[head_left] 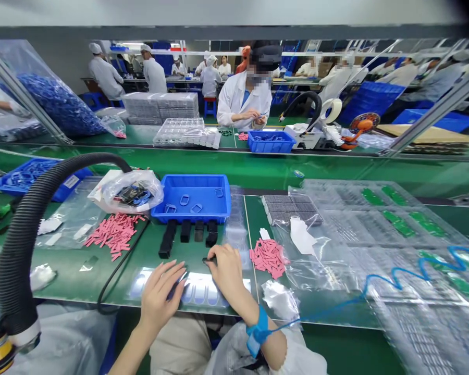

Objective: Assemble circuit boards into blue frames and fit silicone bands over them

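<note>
Head view, as I read it from my remote station: the right hand [229, 276] is closed in a pinch on a small black part [209, 260], thumb and fingertips together on it. The left hand [160, 291] lies curled just beside it, its fingers [179, 272] over a slim dark piece [175, 286]; I cannot tell whether that piece is gripped or only touched. Both hands sit over a clear moulded tray [191, 289] with oblong cavities, and glare prevents me from confirming what the cavities hold. Directly ahead, four black bars [185, 230] stand in a spaced row on the green bench [82, 276]. Beyond them, a blue plastic bin [195, 176] holds only a few oblong loops [184, 200]. Pink strips lie in two loose heaps, one left [115, 234] and one right [269, 258], with a plastic bag of black and blue parts [133, 190] nearby. By my assessment, this stock remains largely unused, with the strips heaped and the bars unplaced. To the right lie bagged clear trays of green boards [398, 224], and a blue wrist strap [258, 330] circles the right wrist. A corrugated black hose [23, 245] runs down the left side.
</note>
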